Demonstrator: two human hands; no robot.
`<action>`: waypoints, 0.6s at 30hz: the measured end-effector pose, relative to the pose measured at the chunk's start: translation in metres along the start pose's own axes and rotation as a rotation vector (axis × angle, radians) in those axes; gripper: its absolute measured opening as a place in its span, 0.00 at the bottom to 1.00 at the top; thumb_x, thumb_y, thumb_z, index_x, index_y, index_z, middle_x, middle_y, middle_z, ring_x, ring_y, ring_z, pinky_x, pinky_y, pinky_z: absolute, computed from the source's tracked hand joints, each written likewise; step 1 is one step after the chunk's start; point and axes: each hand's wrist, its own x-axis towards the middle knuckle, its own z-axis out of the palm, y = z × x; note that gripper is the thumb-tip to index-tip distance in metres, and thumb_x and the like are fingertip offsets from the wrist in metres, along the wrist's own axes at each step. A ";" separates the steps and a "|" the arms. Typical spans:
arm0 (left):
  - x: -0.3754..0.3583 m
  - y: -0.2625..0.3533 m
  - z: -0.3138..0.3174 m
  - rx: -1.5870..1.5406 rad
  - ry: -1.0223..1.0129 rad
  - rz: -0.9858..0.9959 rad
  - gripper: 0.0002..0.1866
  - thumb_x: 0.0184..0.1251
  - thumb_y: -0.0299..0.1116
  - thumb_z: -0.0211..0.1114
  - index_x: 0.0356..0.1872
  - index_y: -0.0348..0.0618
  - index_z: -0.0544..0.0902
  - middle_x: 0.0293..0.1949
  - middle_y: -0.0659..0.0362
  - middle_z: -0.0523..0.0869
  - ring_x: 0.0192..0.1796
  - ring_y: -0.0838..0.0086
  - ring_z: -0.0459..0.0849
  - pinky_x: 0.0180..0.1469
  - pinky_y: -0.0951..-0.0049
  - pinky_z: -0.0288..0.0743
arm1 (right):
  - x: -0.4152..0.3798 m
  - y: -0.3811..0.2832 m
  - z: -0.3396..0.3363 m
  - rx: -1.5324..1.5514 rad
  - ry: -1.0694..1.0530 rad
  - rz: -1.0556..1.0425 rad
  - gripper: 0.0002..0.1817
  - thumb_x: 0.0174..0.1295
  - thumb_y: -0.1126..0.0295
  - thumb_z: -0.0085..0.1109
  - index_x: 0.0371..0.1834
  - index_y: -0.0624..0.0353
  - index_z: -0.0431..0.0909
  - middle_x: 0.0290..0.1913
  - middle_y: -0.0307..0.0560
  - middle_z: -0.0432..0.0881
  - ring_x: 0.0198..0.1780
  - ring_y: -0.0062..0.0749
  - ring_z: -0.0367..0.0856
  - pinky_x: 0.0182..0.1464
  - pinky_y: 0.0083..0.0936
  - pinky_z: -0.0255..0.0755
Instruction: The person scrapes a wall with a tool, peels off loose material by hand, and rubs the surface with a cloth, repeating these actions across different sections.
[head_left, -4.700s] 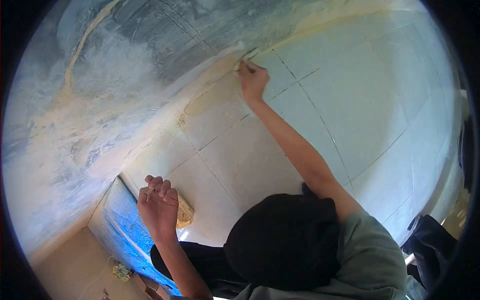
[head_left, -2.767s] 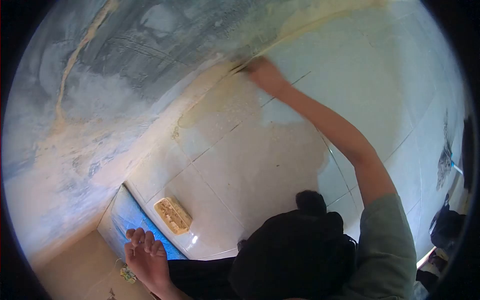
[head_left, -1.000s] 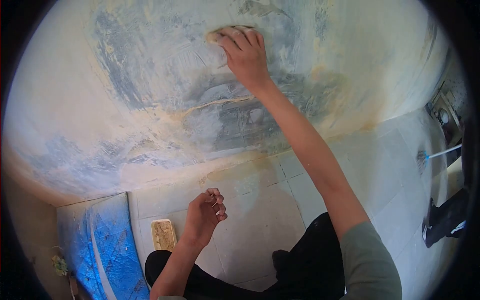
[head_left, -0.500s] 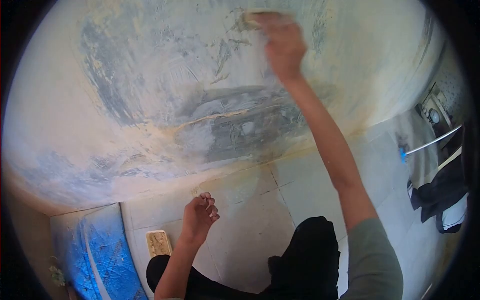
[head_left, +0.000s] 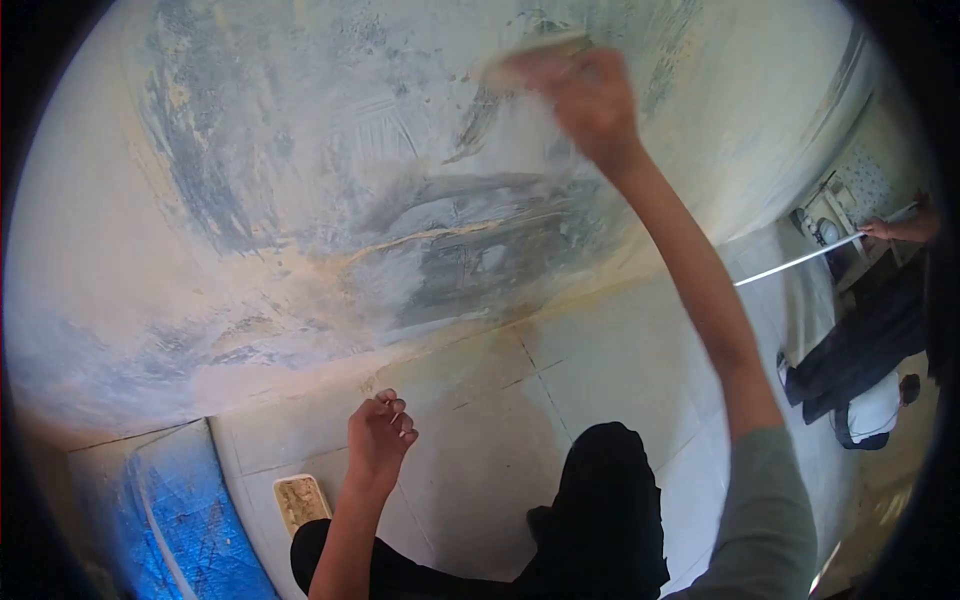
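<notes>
My right hand (head_left: 590,100) is raised against the upper part of the patchy wall (head_left: 330,190), its fingers wrapped round a pale, flat-edged tool (head_left: 545,48) that is blurred by motion. Grey and cream smears of plaster surround it. Low over the tiled floor hangs my left hand (head_left: 380,430), fingers curled loosely and somewhat apart, with nothing in it. Beside my left forearm, a small tray (head_left: 300,500) of tan material rests on the floor near my knee.
A blue sheet (head_left: 200,510) lies on the floor at the lower left. At the right, another person in dark trousers (head_left: 870,330) holds a long pale pole (head_left: 800,266). A seated or crouched figure in white (head_left: 870,412) is below them.
My right hand has shifted slightly right and down with the tool. The view has turned a little. The other person's hand and more of the pole have come into sight.
</notes>
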 end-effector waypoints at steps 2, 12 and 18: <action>-0.002 0.003 0.002 0.005 -0.011 0.020 0.06 0.59 0.33 0.53 0.37 0.50 0.74 0.30 0.66 0.74 0.29 0.77 0.72 0.35 0.74 0.68 | -0.019 -0.008 0.021 -0.031 0.024 0.386 0.16 0.50 0.80 0.61 0.39 0.48 0.87 0.45 0.35 0.88 0.39 0.30 0.78 0.48 0.32 0.73; -0.012 0.005 0.005 0.005 -0.039 0.020 0.06 0.59 0.32 0.53 0.37 0.50 0.74 0.30 0.66 0.73 0.29 0.76 0.72 0.35 0.74 0.67 | -0.004 -0.045 0.026 0.079 0.117 0.269 0.29 0.42 0.84 0.57 0.50 0.47 0.85 0.51 0.27 0.87 0.41 0.23 0.82 0.47 0.25 0.68; -0.019 0.001 0.009 -0.025 -0.055 -0.006 0.06 0.59 0.31 0.53 0.37 0.50 0.74 0.30 0.66 0.73 0.29 0.77 0.72 0.35 0.74 0.67 | 0.003 0.005 0.002 -0.061 -0.058 -0.075 0.29 0.44 0.80 0.57 0.54 0.50 0.84 0.53 0.32 0.86 0.35 0.28 0.75 0.42 0.26 0.68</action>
